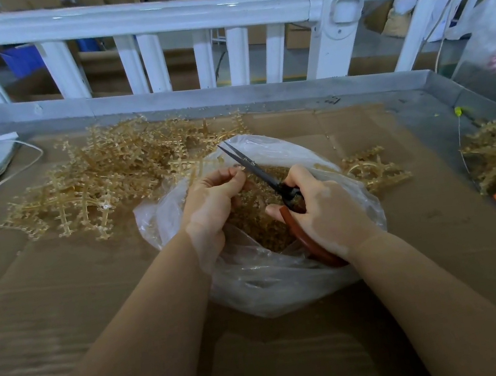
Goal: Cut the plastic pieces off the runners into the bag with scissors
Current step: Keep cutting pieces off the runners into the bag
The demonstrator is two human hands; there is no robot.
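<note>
Clear bag (286, 287) under both hands, scissors (257, 170) in right hand (323, 209)

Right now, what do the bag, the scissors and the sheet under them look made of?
Bag: thin clear plastic film, glossy and crinkled. Scissors: dark, dull blades, probably steel; handles smooth red-brown, likely plastic or a coating. Sheet: brown corrugated cardboard, matte, with ribbing and fold seams showing.

two bare forearms reach forward from the bottom corners and converge toward the centre. the left hand (210, 199) has its fingers curled in a pinch, knuckles up. the right hand (322, 206) is curled in a grip, thumb pointing left.
</note>
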